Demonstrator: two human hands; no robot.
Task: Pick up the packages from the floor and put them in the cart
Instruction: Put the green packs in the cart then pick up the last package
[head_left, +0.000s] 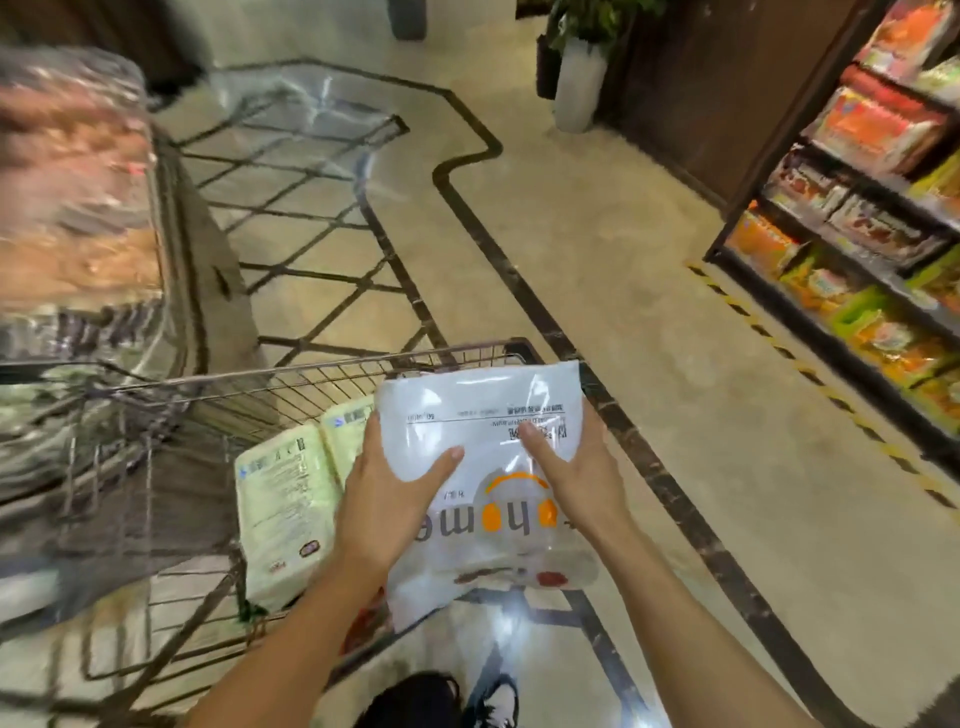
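Observation:
I hold a white plastic package (478, 410) with orange and grey print in both hands, above the right rim of the wire cart (311, 371). My left hand (387, 499) grips its left edge, thumb lying on top. My right hand (569, 467) grips its right side. Inside the cart lies a pale green package (285, 499), partly hidden by my left arm.
A shelf (852, 218) of orange and green snack packs stands at the right, edged by yellow-black floor tape. At the left sit blurred wrapped goods (72, 197) on a stand. A white planter (579, 83) stands far ahead. My shoes (493, 699) show below.

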